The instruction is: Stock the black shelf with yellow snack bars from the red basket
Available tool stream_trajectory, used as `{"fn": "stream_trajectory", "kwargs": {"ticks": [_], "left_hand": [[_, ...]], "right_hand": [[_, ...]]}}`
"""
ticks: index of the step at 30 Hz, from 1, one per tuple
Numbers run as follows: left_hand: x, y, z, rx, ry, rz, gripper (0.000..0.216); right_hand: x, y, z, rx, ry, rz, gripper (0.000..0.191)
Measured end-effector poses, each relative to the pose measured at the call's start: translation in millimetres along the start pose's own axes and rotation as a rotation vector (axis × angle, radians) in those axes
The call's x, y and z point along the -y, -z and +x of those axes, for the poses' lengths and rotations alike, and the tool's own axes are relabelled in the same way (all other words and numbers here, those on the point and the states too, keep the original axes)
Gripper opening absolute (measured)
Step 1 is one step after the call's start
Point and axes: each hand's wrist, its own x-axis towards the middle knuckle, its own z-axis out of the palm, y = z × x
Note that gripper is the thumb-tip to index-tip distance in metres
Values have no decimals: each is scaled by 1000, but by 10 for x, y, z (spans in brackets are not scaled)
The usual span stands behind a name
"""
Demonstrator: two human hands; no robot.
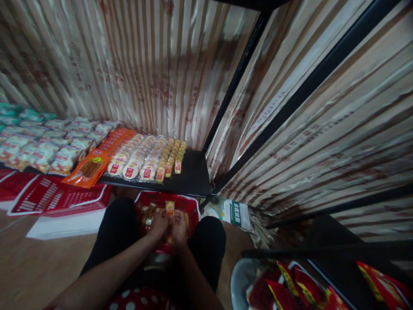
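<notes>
My left hand (158,224) and my right hand (179,227) meet over a red plastic basket (190,206) between my knees. Together their closed fingers hold a small yellow snack packet (170,208) upright above the basket. More packets lie in the basket, mostly hidden by my hands. Just beyond it, a low black shelf (192,176) carries rows of small yellow packets (174,156) and round white cakes in clear wrap (138,159).
Orange flat packs (97,161) and several pale snack bags (41,148) fill the shelf's left part. Red baskets (58,196) lie on the wooden floor at left. A black shelf frame (284,112) and striped curtain rise at right. Red bags (290,288) sit at lower right.
</notes>
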Motion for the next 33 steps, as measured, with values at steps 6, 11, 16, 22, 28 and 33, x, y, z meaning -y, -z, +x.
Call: {"fn": "stream_trajectory", "kwargs": {"ticks": [6, 11, 16, 22, 28, 33], "left_hand": [[-105, 3, -31, -4, -90, 60, 20], [-155, -2, -36, -23, -73, 63, 24], [-243, 22, -66, 15, -93, -12, 23], [-408, 38, 2, -4, -198, 15, 26], [-643, 43, 140, -39, -279, 106, 28], [-840, 40, 254, -65, -297, 217, 32]], "right_hand": [[195, 18, 5, -24, 10, -18, 23], [294, -5, 21, -33, -3, -19, 26], [395, -14, 45, -55, 44, -95, 33], [659, 58, 174, -60, 166, -376, 41], [822, 64, 429, -47, 221, -488, 34], [853, 10, 663, -40, 228, -398, 33]]}}
